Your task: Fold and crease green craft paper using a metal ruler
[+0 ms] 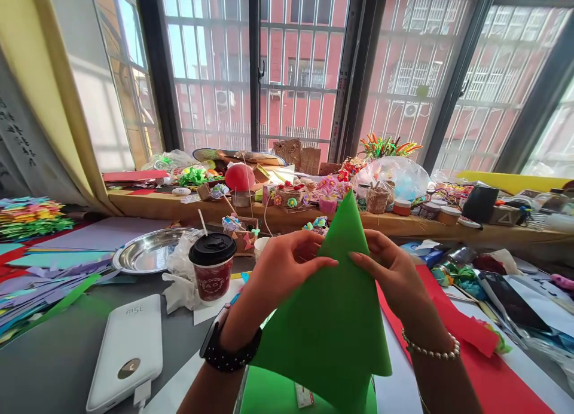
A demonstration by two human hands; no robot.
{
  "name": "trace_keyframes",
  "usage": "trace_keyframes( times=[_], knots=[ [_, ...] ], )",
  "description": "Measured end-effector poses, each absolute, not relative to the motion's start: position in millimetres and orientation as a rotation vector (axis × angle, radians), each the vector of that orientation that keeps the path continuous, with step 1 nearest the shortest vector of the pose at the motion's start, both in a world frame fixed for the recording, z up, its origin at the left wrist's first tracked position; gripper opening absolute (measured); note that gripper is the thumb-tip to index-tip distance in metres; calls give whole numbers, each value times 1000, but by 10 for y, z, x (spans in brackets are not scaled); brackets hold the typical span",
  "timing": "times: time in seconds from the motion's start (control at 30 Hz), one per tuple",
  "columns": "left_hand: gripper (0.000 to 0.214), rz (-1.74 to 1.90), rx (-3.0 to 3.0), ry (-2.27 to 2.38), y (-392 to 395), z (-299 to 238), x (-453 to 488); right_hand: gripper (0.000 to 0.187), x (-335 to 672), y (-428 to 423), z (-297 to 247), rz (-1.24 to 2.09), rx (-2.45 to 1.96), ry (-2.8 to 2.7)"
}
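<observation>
Fingers of your left hand (287,264) and right hand (394,270) pinch the green paper triangle (332,318) at its upper edges, apex at 12 o'clock, long axis running upright between both hands equally. Coffee cup (212,267) stands at 9 o'clock, power bank (128,351) at 8.

A grey table (58,354) carried a white power bank (128,354), a lidded red paper cup (213,267) beside crumpled plastic (179,276), and a steel plate (150,251). Coloured paper sheets (40,276) were spread at the left, a red sheet (488,366) at the right. Beyond, a wooden ledge (147,205) was crowded with craft bits.
</observation>
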State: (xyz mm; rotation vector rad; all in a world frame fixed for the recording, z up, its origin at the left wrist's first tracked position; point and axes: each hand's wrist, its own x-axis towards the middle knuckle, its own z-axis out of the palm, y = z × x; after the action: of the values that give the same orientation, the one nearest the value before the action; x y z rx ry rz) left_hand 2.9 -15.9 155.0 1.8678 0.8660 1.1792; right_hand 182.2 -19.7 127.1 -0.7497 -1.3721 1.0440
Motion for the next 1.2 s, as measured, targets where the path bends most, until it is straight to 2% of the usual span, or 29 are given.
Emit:
trace_keyframes(
  times=[0.17, 0.33, 0.47, 0.6, 0.77, 0.93, 1.07, 1.2],
  knots=[
    [12, 1157, 1833, 830, -208, 1528, 37, 28, 1831, -325, 1332, 1083, -790, -1385],
    [14, 1140, 1778, 837, -311, 1534, 16, 29, 1832, -410, 1375, 1116, -790, -1373],
    [11, 1175, 1836, 863, -445, 1594, 13, 22, 1806, -513, 1411, 1012, -769, -1357],
    [6, 1290, 1989, 900, -561, 1631, 18, 15, 1782, -652, 1432, 859, -785, -1345],
    [6, 1575, 2167, 985, -625, 1616, 21, 17, 1790, -715, 1434, 724, -794, -1347],
    [7, 1696, 2120, 1024, -621, 1607, 28, 17, 1836, -655, 1452, 927, -842, -1509],
    [7, 1543, 2001, 1038, -583, 1622, 0, 13, 1847, -626, 1444, 904, -915, -1470],
    [22, 1069, 2093, 1065, -543, 1639, -86, 15, 1856, -603, 1400, 840, -896, -1244]
  ],
)
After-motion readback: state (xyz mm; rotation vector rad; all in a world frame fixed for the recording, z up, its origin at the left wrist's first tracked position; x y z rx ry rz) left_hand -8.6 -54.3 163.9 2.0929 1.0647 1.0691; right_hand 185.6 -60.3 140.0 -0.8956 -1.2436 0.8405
